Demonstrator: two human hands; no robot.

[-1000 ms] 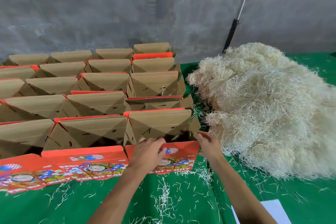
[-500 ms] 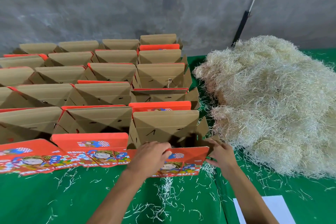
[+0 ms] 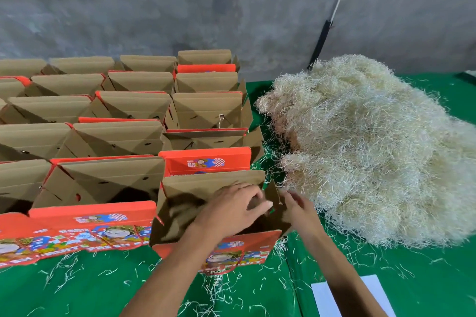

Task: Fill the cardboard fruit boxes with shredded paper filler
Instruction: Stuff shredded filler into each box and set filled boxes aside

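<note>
Several open cardboard fruit boxes (image 3: 116,136), brown inside and orange outside, stand in rows on the left half of the green table. The nearest right box (image 3: 180,203) sits forward of its row with its flaps up. My left hand (image 3: 231,211) reaches over its opening, fingers curled around the right side flap (image 3: 273,194). My right hand (image 3: 296,210) pinches the same flap from outside. A big heap of pale shredded paper filler (image 3: 373,149) lies just right of the boxes. I see no filler inside the near box.
Loose paper shreds (image 3: 216,288) litter the green tablecloth (image 3: 90,291) in front of the boxes. A white sheet (image 3: 373,293) lies at the near right edge. A black-and-white pole (image 3: 323,38) leans on the grey wall behind the heap.
The near right box has slid toward me out of its row. Both hands moved from its orange front edge up to its right side flap.
</note>
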